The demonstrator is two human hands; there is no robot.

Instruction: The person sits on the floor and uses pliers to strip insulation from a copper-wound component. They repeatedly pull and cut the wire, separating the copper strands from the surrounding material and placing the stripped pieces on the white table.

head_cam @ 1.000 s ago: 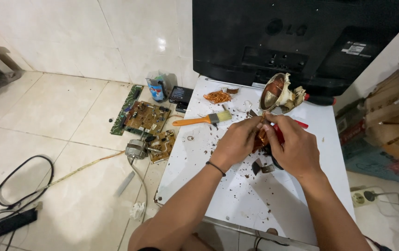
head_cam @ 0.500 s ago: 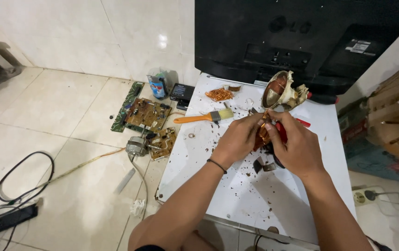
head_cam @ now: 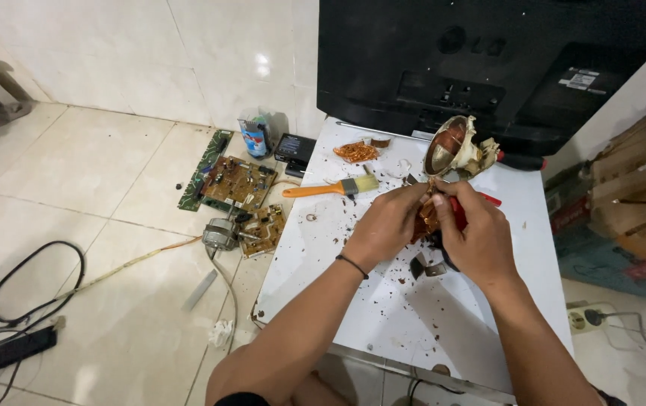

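My left hand [head_cam: 385,224] and my right hand [head_cam: 475,233] meet over a white board [head_cam: 368,316] on the floor. Between them is a bundle of copper wire [head_cam: 428,216], pinched by the fingers of my left hand. My right hand is shut on a red-handled tool [head_cam: 458,213] pressed against the wire. Just beyond the hands stands a motor part with a copper coil and white casing [head_cam: 454,148]. Dark crumbs and small metal bits [head_cam: 422,267] lie under the hands.
An orange-handled paintbrush [head_cam: 330,188] and a pile of copper scraps [head_cam: 354,152] lie on the board. A black television back [head_cam: 488,68] leans behind it. Circuit boards [head_cam: 236,180], a small motor [head_cam: 221,233] and black cables [head_cam: 15,301] lie on the tiles at left. Cardboard boxes [head_cam: 631,195] stand right.
The hands stay together on the wire bundle with only slight finger shifts. The view has drifted a little.
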